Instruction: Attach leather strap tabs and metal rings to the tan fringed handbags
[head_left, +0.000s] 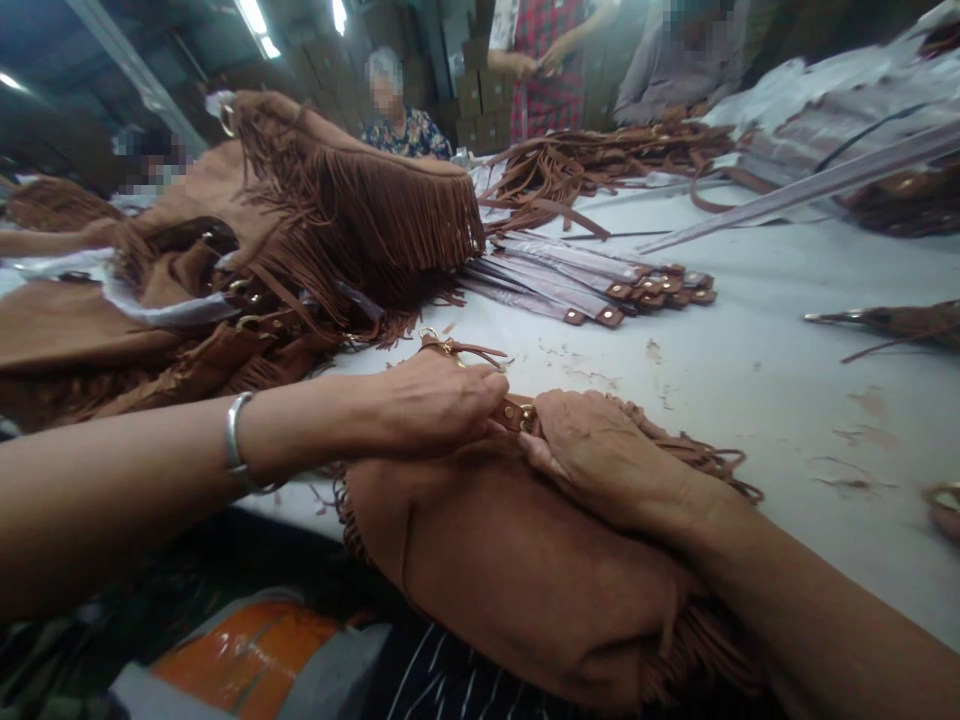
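Note:
A brown suede fringed bag (510, 560) lies across the table's near edge and hangs down over my lap. My left hand (442, 400), with a silver bangle on its wrist, is closed on the bag's upper edge. Beside its fingertips shows a riveted leather tab (510, 413) joined to a gold ring (528, 418). On the other side of that ring, my right hand (600, 440) is closed on the bag's top, fingers curled underneath. Both hands' fingertips are partly hidden. Past my left knuckles, a gold clasp with a thin leather tie (480, 350) rests on the bag.
More fringed bags (360, 200) are heaped at the left. Several wrapped straps (600, 290) with riveted ends lie mid-table. Behind them is a pile of loose brown straps (555, 170). A pointed metal tool (840, 317) lies at the right. Other people are across the white table (750, 350).

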